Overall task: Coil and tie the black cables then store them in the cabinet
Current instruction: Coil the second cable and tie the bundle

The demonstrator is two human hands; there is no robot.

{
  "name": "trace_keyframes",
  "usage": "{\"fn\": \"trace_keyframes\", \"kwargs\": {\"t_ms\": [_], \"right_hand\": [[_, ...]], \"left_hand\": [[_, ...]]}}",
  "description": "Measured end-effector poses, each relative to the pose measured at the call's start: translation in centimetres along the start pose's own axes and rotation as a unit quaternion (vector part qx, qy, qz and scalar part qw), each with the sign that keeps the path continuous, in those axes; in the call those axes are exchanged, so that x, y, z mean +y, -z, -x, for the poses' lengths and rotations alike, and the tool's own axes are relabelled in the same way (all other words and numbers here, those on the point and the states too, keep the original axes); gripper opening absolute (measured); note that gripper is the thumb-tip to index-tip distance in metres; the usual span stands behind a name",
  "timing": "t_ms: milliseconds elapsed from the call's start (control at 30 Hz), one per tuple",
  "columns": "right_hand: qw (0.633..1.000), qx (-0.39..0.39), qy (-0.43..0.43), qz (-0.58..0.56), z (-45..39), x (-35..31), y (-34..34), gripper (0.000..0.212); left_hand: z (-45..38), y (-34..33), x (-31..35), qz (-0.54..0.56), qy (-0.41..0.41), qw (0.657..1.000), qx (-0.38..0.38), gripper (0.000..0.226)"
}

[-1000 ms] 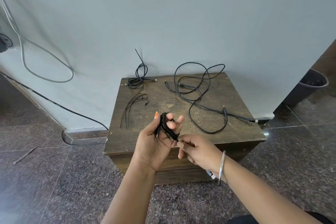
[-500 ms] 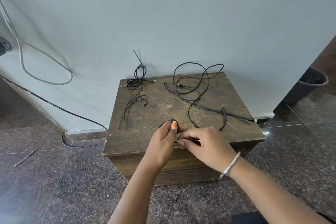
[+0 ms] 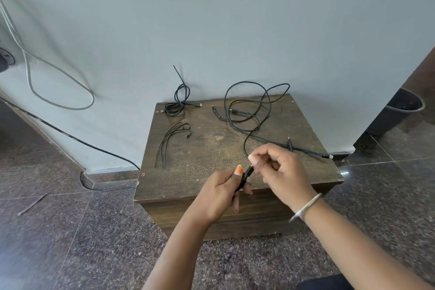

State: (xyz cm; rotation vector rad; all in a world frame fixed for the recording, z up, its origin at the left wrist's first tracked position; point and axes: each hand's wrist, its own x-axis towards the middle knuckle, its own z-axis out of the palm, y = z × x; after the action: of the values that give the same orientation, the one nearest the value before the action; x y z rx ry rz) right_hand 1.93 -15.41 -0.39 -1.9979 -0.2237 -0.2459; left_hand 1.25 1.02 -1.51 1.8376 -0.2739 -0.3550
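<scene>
Over the front edge of the brown wooden cabinet, the left hand now squeezes the small coiled black cable flat, not spread on fingers like before. The right hand pinches its end, ready to tie.

Soft, even daylight fills the frame, bright enough and without harsh glare. The pale wall reads flat and cool, and cables throw only faint, blurred shadows on it. A gentle sheen sits on the polished floor at right, just beside the cabinet, whose front face falls into shade. Focus is crisp at the centre, and wide-angle bending curves the skirting and wall lines toward the edges; corners look slightly soft.
</scene>
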Motion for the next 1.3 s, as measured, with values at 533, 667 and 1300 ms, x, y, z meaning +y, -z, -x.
{"fn": "trace_keyframes", "kwargs": {"t_ms": [533,667,1300], "right_hand": [[0.982,-0.061,-0.052,-0.172,0.7,-0.5,-2.5,0.029],[0.972,-0.053,-0.081,-0.214,0.6,0.3,-2.6,0.025],[0.989,-0.099,-0.111,-0.011,-7.4,2.0,-8.7,0.038]], "left_hand": [[-0.1,0.3,0.7,0.041,0.011,0.998,0.055,0.05],[-0.1,-0.1,0.9,0.048,0.016,0.999,0.011,0.053],[-1.2,3.3,-1.3,0.055,0.071,0.977,0.193,0.039]]}}
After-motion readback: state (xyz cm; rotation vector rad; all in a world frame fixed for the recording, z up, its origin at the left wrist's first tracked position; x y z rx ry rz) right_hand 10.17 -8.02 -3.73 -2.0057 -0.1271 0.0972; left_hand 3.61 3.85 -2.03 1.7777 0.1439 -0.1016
